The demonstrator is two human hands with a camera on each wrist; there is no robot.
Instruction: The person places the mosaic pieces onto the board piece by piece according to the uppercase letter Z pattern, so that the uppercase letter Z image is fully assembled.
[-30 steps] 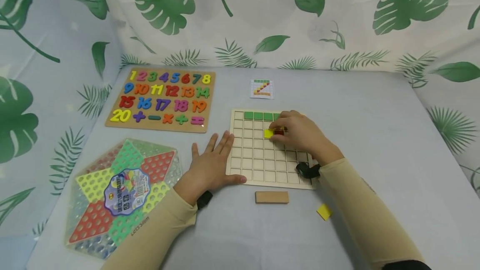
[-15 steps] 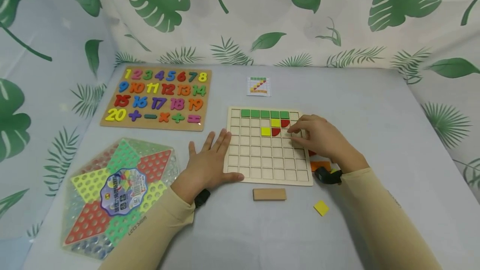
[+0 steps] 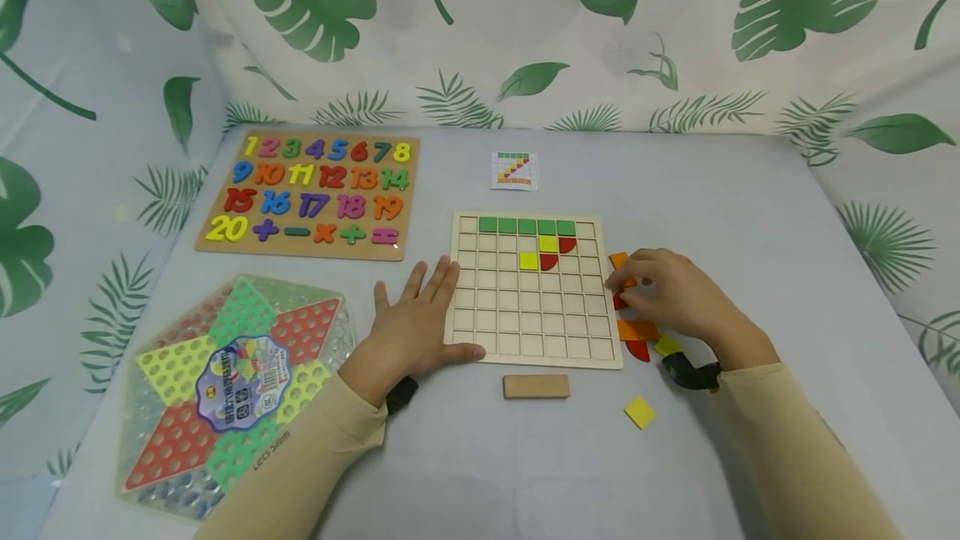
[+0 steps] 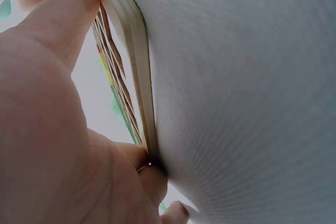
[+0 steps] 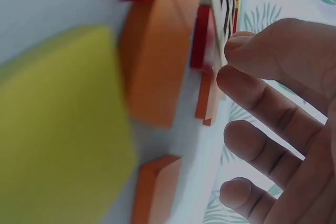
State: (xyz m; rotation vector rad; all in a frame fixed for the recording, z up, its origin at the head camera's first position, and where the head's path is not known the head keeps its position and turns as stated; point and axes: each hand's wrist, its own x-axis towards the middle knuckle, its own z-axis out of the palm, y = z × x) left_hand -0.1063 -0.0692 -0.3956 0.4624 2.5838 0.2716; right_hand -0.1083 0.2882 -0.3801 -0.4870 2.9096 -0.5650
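A wooden grid board (image 3: 540, 307) lies mid-table, with a row of green tiles (image 3: 527, 227), two yellow squares (image 3: 528, 261) and two red quarter-round tiles (image 3: 548, 262) in its cells. Along its left side rests my left hand (image 3: 412, 336), fingers spread, thumb at the front edge. The left wrist view shows the board's edge (image 4: 139, 72) against this hand. To the right of the board, my right hand (image 3: 675, 294) hovers above loose orange tiles (image 3: 637, 330) and red tiles (image 3: 637, 349). Its fingers (image 5: 273, 108) are slightly bent, with nothing between them; it partly hides the tiles.
A wooden block (image 3: 536, 387) and a yellow tile (image 3: 640, 412) lie in front of the board. Behind it is a small pattern card (image 3: 513, 171). A number puzzle (image 3: 307, 255) and a star-patterned marble board (image 3: 243, 382) occupy the left side.
My right hand has moved off the grid, rightward and toward me, to the loose tiles, uncovering the yellow and red tiles in the cells. My left hand stays at the board.
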